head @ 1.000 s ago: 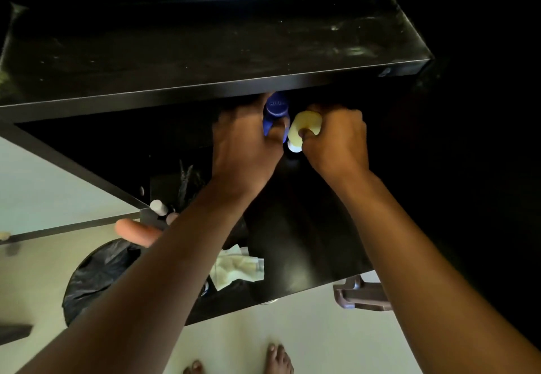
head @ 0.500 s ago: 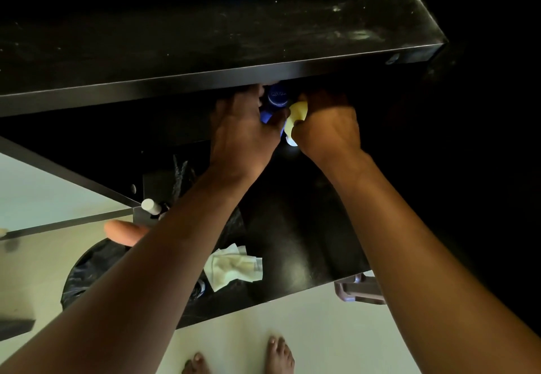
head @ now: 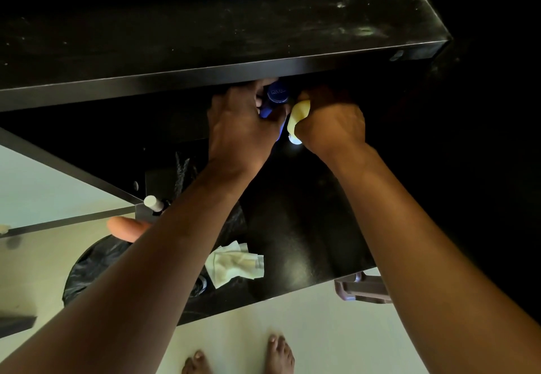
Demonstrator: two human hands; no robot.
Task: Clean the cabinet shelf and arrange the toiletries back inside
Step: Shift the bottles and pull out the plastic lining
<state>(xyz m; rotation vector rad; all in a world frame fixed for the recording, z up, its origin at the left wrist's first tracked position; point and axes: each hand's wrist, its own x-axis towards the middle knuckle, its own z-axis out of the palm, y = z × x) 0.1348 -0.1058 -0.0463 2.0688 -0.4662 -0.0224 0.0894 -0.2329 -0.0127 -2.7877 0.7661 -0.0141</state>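
Together, my hands reached under the front edge of the black shelf (head: pixel 222 51), into the dark compartment below it. My left hand (head: pixel 241 127) was curled round a blue bottle (head: pixel 276 98), its round dark-blue cap facing up at me just under the shelf's edge. My right hand (head: pixel 330 123) gripped a pale yellow bottle (head: pixel 298 114), its white end poking out below my fist. The two bottles sat just beside each other, nearly touching. Lower down, a crumpled white tissue (head: pixel 234 266) lay on the dark lower shelf (head: pixel 307 242) between my forearms. A white-capped bottle (head: pixel 153 203) stood near my left forearm, and a black bin bag (head: pixel 96 265) showed beneath that arm. My bare toes (head: pixel 279 353) rested on the pale floor (head: pixel 322 329).
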